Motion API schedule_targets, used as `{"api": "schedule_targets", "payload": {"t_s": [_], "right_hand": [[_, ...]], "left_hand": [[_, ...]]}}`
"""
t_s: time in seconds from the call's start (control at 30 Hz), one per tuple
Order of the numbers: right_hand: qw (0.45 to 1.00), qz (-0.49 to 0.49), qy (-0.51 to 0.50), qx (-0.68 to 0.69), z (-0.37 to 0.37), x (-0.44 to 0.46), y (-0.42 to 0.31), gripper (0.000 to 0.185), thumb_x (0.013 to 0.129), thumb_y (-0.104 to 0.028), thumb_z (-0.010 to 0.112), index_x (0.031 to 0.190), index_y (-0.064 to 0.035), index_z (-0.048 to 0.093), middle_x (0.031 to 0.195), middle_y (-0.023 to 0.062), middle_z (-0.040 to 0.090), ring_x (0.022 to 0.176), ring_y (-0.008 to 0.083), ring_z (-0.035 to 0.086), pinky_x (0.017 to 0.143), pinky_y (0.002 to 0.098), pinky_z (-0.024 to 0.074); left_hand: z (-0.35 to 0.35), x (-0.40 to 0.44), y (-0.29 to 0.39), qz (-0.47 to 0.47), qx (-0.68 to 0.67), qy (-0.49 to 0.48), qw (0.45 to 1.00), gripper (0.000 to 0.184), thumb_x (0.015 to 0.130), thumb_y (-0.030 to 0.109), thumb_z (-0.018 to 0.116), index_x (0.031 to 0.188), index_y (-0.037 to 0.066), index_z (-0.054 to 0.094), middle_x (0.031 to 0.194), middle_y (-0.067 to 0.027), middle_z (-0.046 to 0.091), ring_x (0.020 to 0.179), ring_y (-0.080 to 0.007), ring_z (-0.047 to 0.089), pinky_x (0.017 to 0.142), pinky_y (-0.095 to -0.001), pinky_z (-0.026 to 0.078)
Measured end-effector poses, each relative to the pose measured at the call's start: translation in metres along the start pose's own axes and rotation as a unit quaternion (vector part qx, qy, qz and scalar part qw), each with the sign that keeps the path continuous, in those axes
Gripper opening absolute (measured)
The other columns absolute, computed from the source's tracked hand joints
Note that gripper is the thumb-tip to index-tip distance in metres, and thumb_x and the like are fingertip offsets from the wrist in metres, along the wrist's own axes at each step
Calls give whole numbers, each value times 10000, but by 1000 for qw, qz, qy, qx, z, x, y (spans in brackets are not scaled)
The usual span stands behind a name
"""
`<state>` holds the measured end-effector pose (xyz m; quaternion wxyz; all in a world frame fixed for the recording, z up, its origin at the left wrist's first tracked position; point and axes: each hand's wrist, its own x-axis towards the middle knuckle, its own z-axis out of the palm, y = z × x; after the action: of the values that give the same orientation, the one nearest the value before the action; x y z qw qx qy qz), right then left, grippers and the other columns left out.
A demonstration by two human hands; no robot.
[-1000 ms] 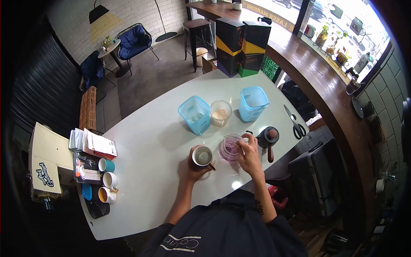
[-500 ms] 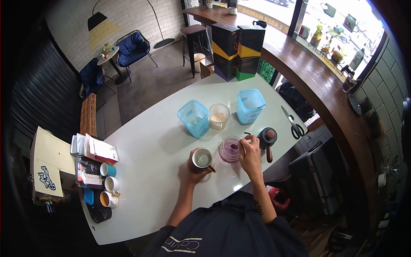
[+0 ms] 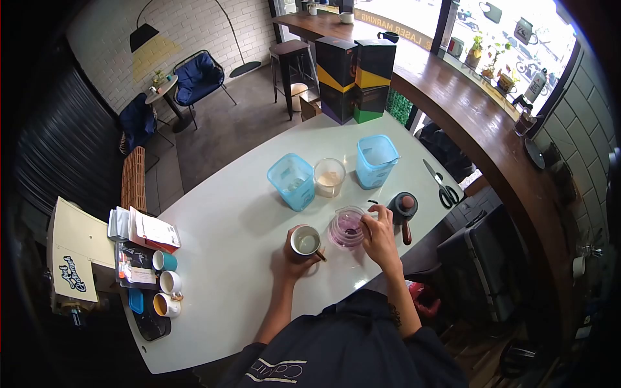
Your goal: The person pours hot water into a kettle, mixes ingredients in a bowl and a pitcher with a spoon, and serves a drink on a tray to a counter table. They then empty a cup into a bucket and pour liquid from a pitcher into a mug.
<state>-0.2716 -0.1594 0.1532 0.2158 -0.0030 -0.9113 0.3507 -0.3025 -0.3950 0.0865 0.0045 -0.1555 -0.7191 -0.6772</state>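
Note:
My left hand point(image 3: 292, 264) is wrapped round a mug point(image 3: 305, 240), its inside pale and its handle toward my right. Clear or pale liquid seems to lie in it. To the right stands a clear glass carafe point(image 3: 337, 240) of pinkish-purple liquid. Pinched over its rim, my right hand point(image 3: 381, 244) holds what looks like a spoon; its dark end point(image 3: 350, 231) is inside the carafe, and the fingers hide most of its handle. Just right of that hand sits a small dark pot point(image 3: 402, 205) with a round knob and a wooden handle.
Behind the carafe stand two blue translucent tubs point(image 3: 291, 184) and a clear cup point(image 3: 330, 179). Black scissors point(image 3: 446, 193) lie near the right edge. Tall black boxes point(image 3: 354, 81) stand at the far end. Several mugs point(image 3: 171, 282) and papers point(image 3: 155, 227) are at the left.
The dark end in the carafe has shifted toward me and slightly left. Both hands stay in nearly the same places, the mug still held. The camera view has shifted slightly.

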Motion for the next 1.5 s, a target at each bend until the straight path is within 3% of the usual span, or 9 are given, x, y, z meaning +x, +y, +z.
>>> {"api": "schedule_targets", "payload": {"t_s": [0.4,0.47,0.6,0.7,0.8,0.87,1.3,1.37,1.5], "right_hand": [[998,24,57,13,13,4,4,79,880,-36,677,940,13,690,1125,198,571,1090,374,517,927,450,435],[999,28,30,33,11,5,1,133,835,20,651,963,12,684,1202,237,542,1162,419,490,969,480,433],[999,7,10,48,11,3,2,144,831,10,661,973,12,685,1215,235,539,1173,419,485,977,471,432],[1000,-8,4,20,6,1,2,111,858,-44,695,955,10,700,1176,193,555,1103,375,519,943,448,438],[1000,14,3,3,5,0,4,113,865,-45,688,962,12,699,1156,189,560,1093,371,524,945,443,437],[999,32,9,24,6,-1,5,103,877,-49,679,955,18,692,1110,184,569,1069,362,537,937,438,440],[993,85,25,80,9,-11,5,161,884,-83,676,1005,23,664,1060,200,572,981,367,583,861,440,482],[990,97,19,100,5,-14,0,161,899,-83,677,1022,19,658,1045,190,568,977,344,600,874,410,479],[989,111,10,94,-7,-28,-11,379,904,-108,684,1260,-31,581,1129,191,554,1036,338,605,908,408,499]], "left_hand": [[-3,1,9,-45,10,-16,999,803,646,243,959,1282,58,504,1106,-29,595,1022,-150,582,901,-320,485],[-2,1,3,-2,34,-7,999,759,662,174,957,1266,57,512,1027,-24,619,924,-119,596,817,-312,518],[-5,1,-1,16,34,-9,999,777,650,184,959,1276,66,514,1042,-26,630,937,-129,611,810,-316,524],[-7,-2,-4,-34,104,-5,994,801,641,225,964,1288,75,515,1040,-23,638,944,-140,625,812,-320,527],[-6,-1,-5,-29,86,-12,996,821,635,260,967,1297,82,515,1027,-19,643,949,-148,634,821,-319,525],[-5,0,-2,-36,17,-16,999,817,619,202,966,1290,73,518,1121,-22,607,1013,-136,591,884,-316,504],[-3,4,-10,6,46,-3,999,820,644,289,973,1273,49,505,1027,-44,619,939,-149,600,831,-317,512],[-3,5,-7,29,9,-12,999,801,649,260,973,1261,45,504,1030,-49,618,935,-156,600,834,-317,511],[0,5,-7,18,-22,-15,999,771,635,187,971,1239,46,513,1043,-55,630,939,-162,618,842,-316,525]]}}
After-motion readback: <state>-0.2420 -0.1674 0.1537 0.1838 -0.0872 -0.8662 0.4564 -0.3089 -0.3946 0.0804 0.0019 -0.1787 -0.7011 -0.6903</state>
